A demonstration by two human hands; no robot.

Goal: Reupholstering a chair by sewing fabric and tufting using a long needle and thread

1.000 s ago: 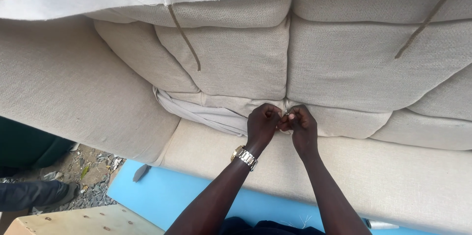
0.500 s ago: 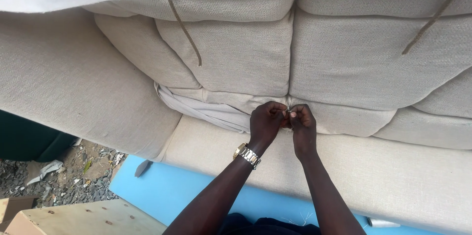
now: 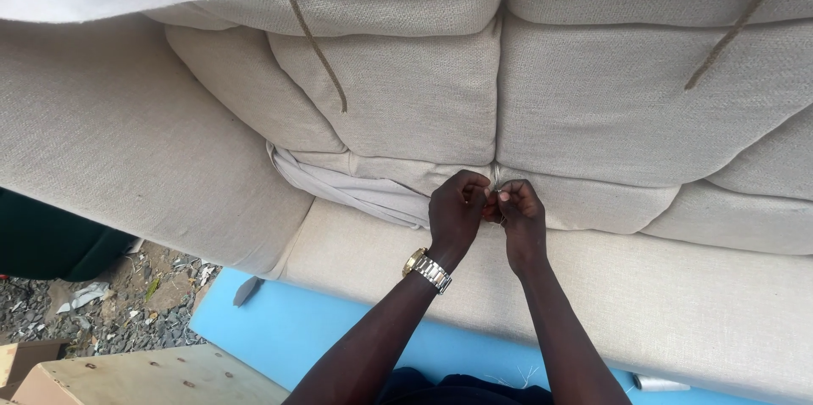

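A beige upholstered sofa (image 3: 593, 91) with a tufted, padded back fills the view. My left hand (image 3: 456, 212), with a metal watch on its wrist, and my right hand (image 3: 518, 212) meet at the bottom of a seam in the back padding. Both hands pinch something small and thin at that seam; it is too small to identify. A loose fold of pale fabric (image 3: 339, 186) hangs out of the gap to the left of my hands. Two brown cords (image 3: 322, 58) hang down over the back padding.
A light blue foam sheet (image 3: 322, 329) lies below the sofa's seat edge. A wooden board (image 3: 144, 375) sits at the bottom left. Gravel ground with litter (image 3: 127, 303) shows at the left. A small white spool (image 3: 660, 383) lies at the lower right.
My hands stay pinched together at the seam with hardly any shift. The view has moved slightly.
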